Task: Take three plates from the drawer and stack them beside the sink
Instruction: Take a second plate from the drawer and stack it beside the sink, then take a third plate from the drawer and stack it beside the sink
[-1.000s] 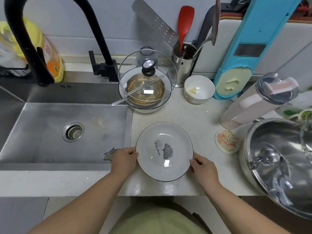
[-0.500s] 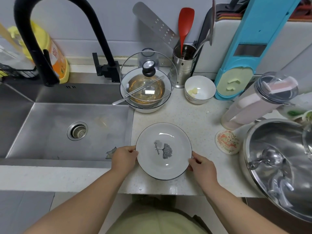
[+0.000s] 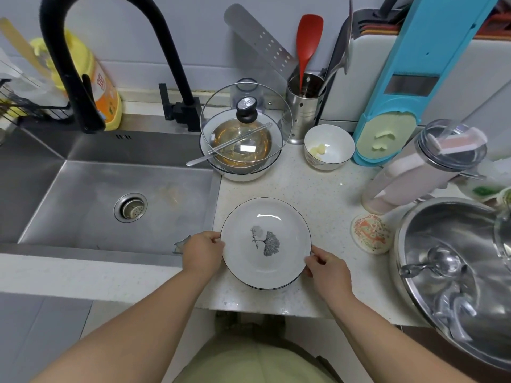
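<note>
- The left hand [image 3: 203, 251] grips the left rim of the plate [image 3: 266, 242], thumb on top and fingers curled under the edge.
- The right hand [image 3: 327, 269] grips the right rim the same way, lower down the edge.
- Both forearms reach in from below, angled toward each other across the worktop [image 3: 318, 189] front.
- The plate, white with a dark rim and a leaf print, sits on the worktop just right of the sink [image 3: 119, 205]; how many plates lie under it I cannot tell.
- Behind it stands a bowl under a glass lid [image 3: 244, 128], with a small white bowl [image 3: 329, 147] to the right.
- A large steel pot [image 3: 456, 272] sits at the far right.
</note>
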